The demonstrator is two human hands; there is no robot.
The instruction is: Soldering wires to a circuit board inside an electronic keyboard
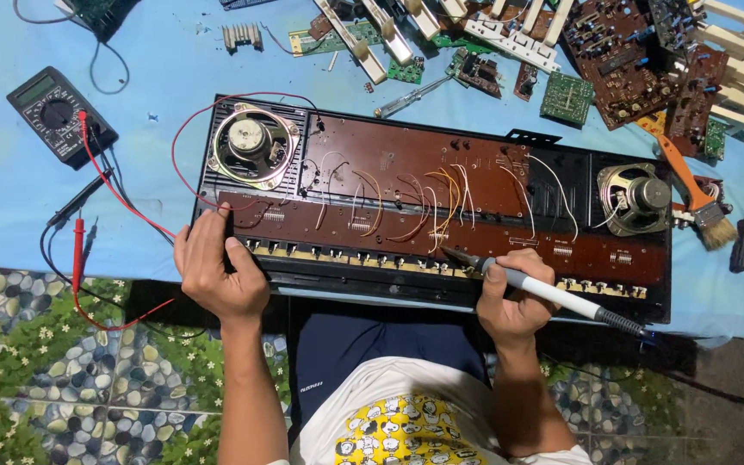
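The right hand (514,297) is clamped like a pen grip on a soldering iron (544,288), its tip on the brown circuit board (406,185) of the opened keyboard chassis (475,288); the tip is best kept steady and off the wires. The left hand (217,267) lies flat, fingers apart, bracing the chassis edge. Farther left on the blue table (10,198) sits a black multimeter (60,114); no packages or labels are readable.
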